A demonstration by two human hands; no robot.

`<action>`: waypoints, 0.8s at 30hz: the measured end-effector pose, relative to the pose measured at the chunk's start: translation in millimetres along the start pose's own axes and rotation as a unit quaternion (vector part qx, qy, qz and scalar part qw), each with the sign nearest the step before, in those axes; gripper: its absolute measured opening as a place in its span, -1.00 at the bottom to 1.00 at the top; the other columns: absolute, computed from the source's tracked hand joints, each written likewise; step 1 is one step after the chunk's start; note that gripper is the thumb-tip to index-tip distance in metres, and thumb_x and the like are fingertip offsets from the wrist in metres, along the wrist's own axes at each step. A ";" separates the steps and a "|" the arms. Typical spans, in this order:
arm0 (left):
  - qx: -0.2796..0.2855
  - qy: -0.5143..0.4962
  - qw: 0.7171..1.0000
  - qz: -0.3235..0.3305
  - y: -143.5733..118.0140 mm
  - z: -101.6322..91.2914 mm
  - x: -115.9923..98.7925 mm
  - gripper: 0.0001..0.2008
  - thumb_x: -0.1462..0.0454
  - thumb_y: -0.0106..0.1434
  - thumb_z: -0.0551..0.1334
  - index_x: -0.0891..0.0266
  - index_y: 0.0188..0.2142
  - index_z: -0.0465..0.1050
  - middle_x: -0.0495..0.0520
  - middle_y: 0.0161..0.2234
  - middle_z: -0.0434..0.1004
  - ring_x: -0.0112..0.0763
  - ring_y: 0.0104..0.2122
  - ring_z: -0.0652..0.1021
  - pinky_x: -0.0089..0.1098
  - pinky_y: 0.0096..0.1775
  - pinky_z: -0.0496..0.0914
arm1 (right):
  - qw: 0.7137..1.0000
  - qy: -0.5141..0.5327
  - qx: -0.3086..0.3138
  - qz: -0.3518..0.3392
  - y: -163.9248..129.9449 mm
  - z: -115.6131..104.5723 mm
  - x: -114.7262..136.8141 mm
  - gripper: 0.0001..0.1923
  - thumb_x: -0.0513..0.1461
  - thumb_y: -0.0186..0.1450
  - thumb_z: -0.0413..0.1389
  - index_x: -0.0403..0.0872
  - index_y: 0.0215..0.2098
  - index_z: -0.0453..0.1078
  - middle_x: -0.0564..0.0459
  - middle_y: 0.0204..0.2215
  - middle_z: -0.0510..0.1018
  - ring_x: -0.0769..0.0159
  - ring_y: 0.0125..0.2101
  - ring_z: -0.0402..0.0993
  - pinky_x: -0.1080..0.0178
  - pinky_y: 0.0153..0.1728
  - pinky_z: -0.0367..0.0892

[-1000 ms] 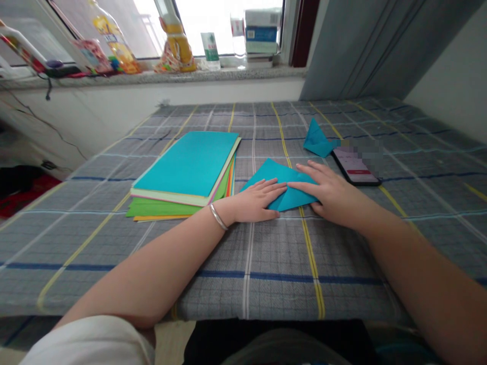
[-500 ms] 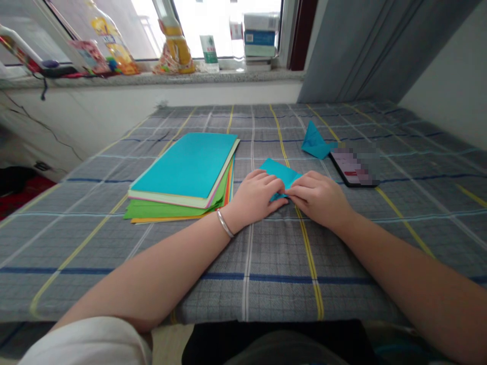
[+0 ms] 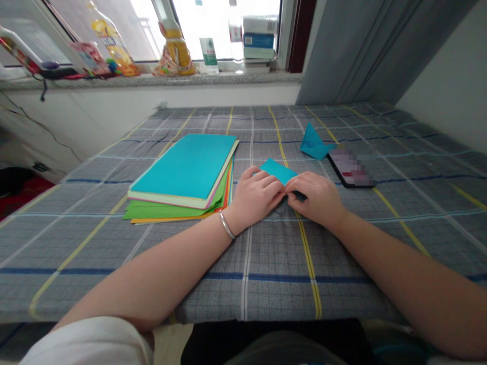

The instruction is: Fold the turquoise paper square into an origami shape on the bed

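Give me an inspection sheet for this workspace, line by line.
Surface: plaid cloth, flat.
Job's things: folded teal paper lying under both hands.
Clutter: coloured paper stack to the left; a folded teal shape and a phone to the right.
Hands: left hand and right hand pinch the paper's near edge.
Cables: dark cord hanging from the sill.
Surroundings: windowsill with bottles and boxes; grey curtain.

phone (image 3: 352,167) screen blurred; folded paper (image 3: 279,171) mostly hidden
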State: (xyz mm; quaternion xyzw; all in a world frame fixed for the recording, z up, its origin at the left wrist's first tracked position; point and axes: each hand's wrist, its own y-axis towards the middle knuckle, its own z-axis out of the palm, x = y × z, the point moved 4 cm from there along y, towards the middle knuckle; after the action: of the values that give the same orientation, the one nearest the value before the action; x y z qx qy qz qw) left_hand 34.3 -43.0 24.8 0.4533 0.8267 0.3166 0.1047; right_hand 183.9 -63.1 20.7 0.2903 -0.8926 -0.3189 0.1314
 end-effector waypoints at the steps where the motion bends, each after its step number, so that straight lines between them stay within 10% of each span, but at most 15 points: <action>1: 0.001 -0.002 1.000 0.000 0.2 0.2 0.3 -0.75 0.18 0.41 0.09 0.19 -0.35 0.45 -0.05 -0.35 0.59 -0.36 -0.31 0.50 -0.25 -0.11 0.24 | 1.000 -0.007 0.003 -0.002 0.4 0.4 0.2 -0.88 -0.33 0.21 0.07 -0.03 -0.41 0.42 0.06 -0.35 0.62 0.23 -0.29 0.50 0.21 -0.30 0.31; 24: -0.015 -0.114 0.986 -0.121 -3.5 -3.0 32.5 -0.88 0.22 0.29 0.24 0.19 -0.37 0.46 -0.02 -0.38 0.57 -0.36 -0.32 0.52 -0.31 -0.17 0.33 | 0.993 -0.012 -0.021 0.118 -7.4 -28.8 -56.0 -0.90 -0.33 0.15 0.11 0.00 -0.39 0.40 0.07 -0.23 0.63 0.20 -0.23 0.56 0.19 -0.26 0.39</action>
State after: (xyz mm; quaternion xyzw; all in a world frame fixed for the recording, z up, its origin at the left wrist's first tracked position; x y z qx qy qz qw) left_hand 12.0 -19.1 28.6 0.3818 0.8531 0.2600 0.2428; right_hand 243.9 -48.2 35.1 0.1757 -0.9153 -0.3235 0.1635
